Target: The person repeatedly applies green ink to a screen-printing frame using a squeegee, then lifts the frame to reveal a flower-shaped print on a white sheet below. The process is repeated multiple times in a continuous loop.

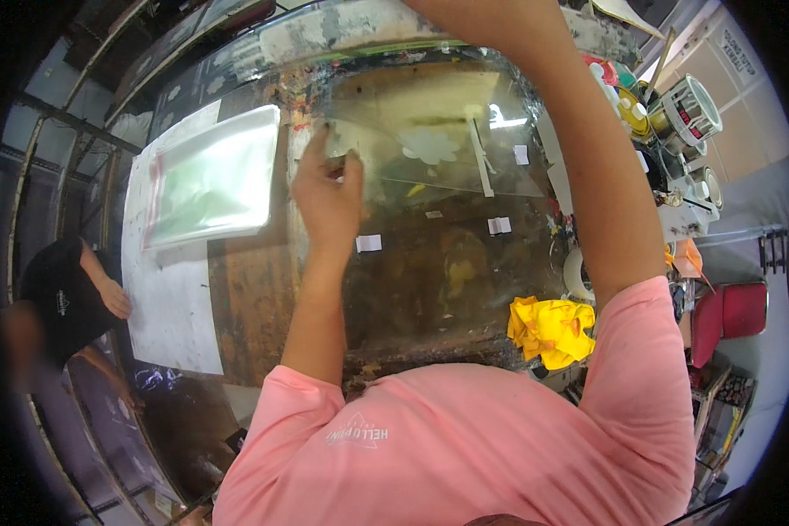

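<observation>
Clear plastic stack [215, 180]: lies flat, partly on white paper [180, 302], just to the left of my left hand [329, 193] and apart from it
Left fingertips [318, 133]: I see thumb and forefinger held apart with a gap between; whether they touch anything thin and clear, I cannot tell
Left palm side: hangs over the left border of a glassy panel [412, 302], the forearm rising from below
Right hand: beyond the top edge of my view, so I cannot tell how its fingers stand; the right forearm [579, 131] crosses above the panel's right side
Panel marks: I make out a pale cloud-like shape [430, 146], a narrow white strip [480, 158] and small white tabs [369, 243]
Yellow bundle [552, 333]: crumpled, near the panel's lower right corner
Far right: pots and cans [694, 105] crowd together, a red chair [736, 311] below them
Far left: another person [57, 298] in black stands beside the table [254, 298], one hand near the white paper
</observation>
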